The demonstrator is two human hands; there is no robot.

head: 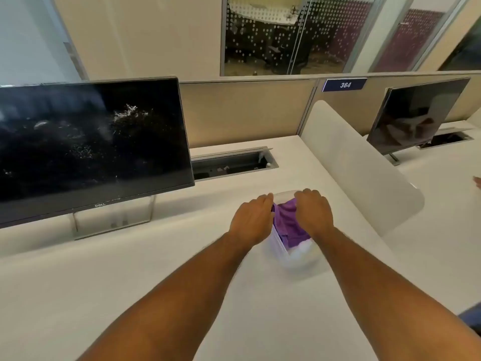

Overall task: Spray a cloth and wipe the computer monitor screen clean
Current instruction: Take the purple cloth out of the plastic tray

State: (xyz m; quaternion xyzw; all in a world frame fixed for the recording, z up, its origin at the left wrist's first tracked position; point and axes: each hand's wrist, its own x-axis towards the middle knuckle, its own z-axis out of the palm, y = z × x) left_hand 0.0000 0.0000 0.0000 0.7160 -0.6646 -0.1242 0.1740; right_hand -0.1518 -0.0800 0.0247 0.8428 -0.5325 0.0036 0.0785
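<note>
A purple cloth (289, 223) lies bunched inside a clear plastic container (294, 254) on the white desk (130, 282). My left hand (252, 217) rests on the container's left rim, fingers curled at the cloth's edge. My right hand (313, 209) is on the right side, fingers closed over the cloth. The black computer monitor (88, 144) stands to the left, its dark screen speckled with white spots and smears. No spray bottle is visible.
An open cable tray (234, 162) is set into the desk behind the container. A curved white divider (359, 162) stands to the right, with a second monitor (416, 113) beyond it. A beige partition runs along the back. Someone's fingertips (477, 181) show at the right edge.
</note>
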